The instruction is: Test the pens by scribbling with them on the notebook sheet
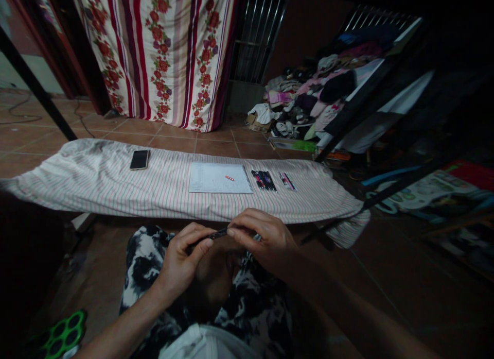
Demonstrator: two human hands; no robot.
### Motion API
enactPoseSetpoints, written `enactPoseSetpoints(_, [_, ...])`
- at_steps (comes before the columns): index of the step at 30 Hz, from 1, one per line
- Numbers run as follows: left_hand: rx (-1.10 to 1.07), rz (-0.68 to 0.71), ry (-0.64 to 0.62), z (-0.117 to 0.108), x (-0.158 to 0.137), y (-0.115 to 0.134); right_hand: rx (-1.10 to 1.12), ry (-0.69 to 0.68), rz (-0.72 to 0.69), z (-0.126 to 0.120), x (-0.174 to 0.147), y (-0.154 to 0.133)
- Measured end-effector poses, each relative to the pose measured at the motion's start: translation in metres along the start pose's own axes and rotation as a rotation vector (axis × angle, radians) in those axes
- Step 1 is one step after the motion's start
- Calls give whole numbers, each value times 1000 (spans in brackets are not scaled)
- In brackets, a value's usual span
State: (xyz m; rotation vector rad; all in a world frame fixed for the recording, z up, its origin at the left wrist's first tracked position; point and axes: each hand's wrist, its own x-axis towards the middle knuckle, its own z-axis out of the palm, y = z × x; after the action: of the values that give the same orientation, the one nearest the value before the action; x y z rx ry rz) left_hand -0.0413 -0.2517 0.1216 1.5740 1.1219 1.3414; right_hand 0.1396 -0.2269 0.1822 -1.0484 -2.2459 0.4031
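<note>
pale off-white cloth (208,343) sits closest to the camera, at the bottom edge, in front of loose black-and-white blotched trousers (141,253) on the person's spread legs. above the lap, just short of the table edge, the person's two hands meet on one thing: a slim, dark, pen-like rod (219,234), held in the air at a slant with its right end a little higher.

the left hand (189,253) has thumb and fingers closed around the rod's left part; the right hand (266,238) pinches its right end between thumb and fingertips. the middle stretch shows between the two grips. whether that right end is a cap, a clip or a plain tip is too small and dark to tell.

beyond the hands runs a long, low table (165,199) draped in pale cloth with thin coloured stripes. on it lie a black-screened phone (139,159), a white spiral-bound notebook (212,180) with a small orange-red object (229,178) on its page, a row of dark pens (266,181) side by side, and a smaller group of slim, pale and dark pens (287,181) further right.

the step in hand seems to be two-handed work on the rod itself, away from the table. as a judgement, the next move calls for a steady left grip and a fine pinch by the right, along the rod's length so that it does not twist loose.
</note>
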Motion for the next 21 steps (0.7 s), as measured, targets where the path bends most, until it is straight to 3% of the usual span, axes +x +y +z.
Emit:
enactPoseSetpoints(10, [-13, -2, 13, 2, 2, 1, -35, -25, 172, 0, 2, -3])
enactPoseSetpoints(16, [-87, -79, 11, 1, 2, -2, 109, 2, 243, -2, 3, -4])
enactPoseSetpoints(21, [-131, -120, 16, 1, 3, -2, 213, 43, 197, 0, 1, 0])
